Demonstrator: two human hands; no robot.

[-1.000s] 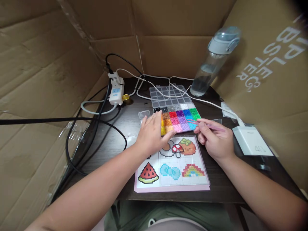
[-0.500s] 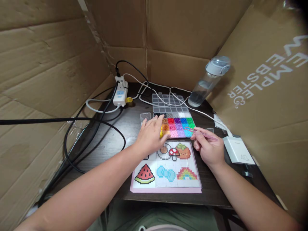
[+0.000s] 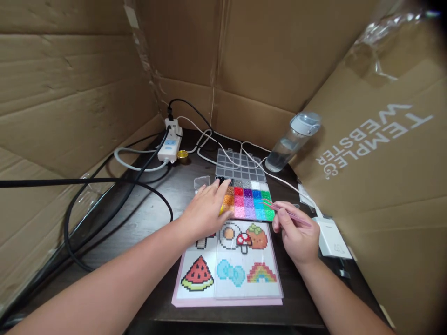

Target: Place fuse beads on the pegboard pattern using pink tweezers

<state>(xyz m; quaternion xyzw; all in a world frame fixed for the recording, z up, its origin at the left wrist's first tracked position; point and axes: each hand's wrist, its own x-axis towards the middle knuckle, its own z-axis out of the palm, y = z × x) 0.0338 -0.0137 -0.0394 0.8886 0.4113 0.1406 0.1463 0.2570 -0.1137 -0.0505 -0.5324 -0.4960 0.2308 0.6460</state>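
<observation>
In my right hand a pair of pink tweezers is pinched, the tips over the light blue beads of the bead box. Several compartments of coloured beads fill this box, and its clear lid is folded back behind it. My left hand lies with fingers spread over the box's left side, covering some compartments. Nearer to me is a pattern sheet with pixel pictures of a watermelon, a bow and a rainbow. A red-and-white mushroom overlaps the egg and orange fruit pictures.
A water bottle stands at the back right. A white charger lies right of my right hand. On the left are a power strip, a small gold-coloured tin and looping black cables. Cardboard walls surround the table.
The camera view has tilted, so the table appears lower and slightly left. My left hand stays on the box. The tweezers remain in my right hand over the bead box.
</observation>
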